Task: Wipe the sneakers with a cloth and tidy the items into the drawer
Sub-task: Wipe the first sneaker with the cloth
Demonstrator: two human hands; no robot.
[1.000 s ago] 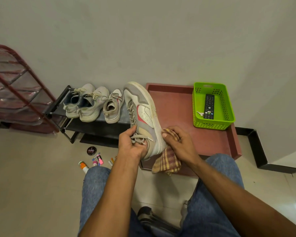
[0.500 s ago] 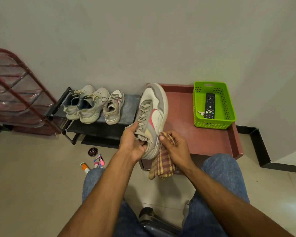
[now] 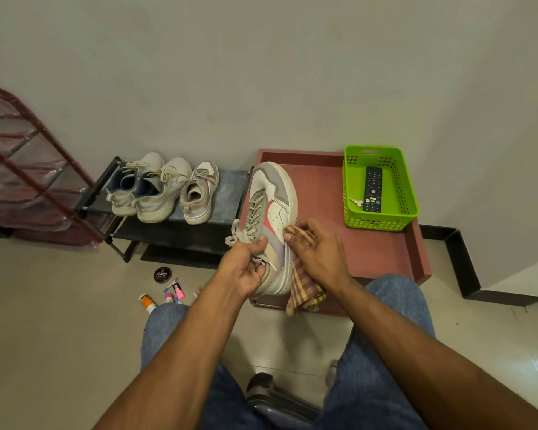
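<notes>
Standing far off to the left of both hands, a red-framed rack (image 3: 28, 169) with clear plastic covers leans by the wall. Nearer, a low black shoe rack (image 3: 180, 234) carries a pair of pale sneakers (image 3: 149, 190) and a single grey-white sneaker (image 3: 199, 193), all up and left of the left hand. On the floor below and left of that hand lie a round black tin (image 3: 162, 274) lettered "Cherry", an orange-capped tube (image 3: 146, 302) and a few small pink and blue items (image 3: 176, 291) whose labels are too small to read.

The left hand (image 3: 246, 268) has its grip curled round the laces and tongue of the held sneaker (image 3: 272, 218), a grey and white one with a pink side stripe, toe pointing away. The right hand (image 3: 319, 252) has its grip closed on a checked yellow-brown cloth (image 3: 303, 287), pressing it to the sneaker's side; the cloth's tail hangs below. Behind both hands sits a reddish tray-topped bench (image 3: 370, 249). Up and right of the right hand, a bright green basket (image 3: 404, 193) holds a black remote (image 3: 373, 189) and a small pale key-like item (image 3: 356, 201).
</notes>
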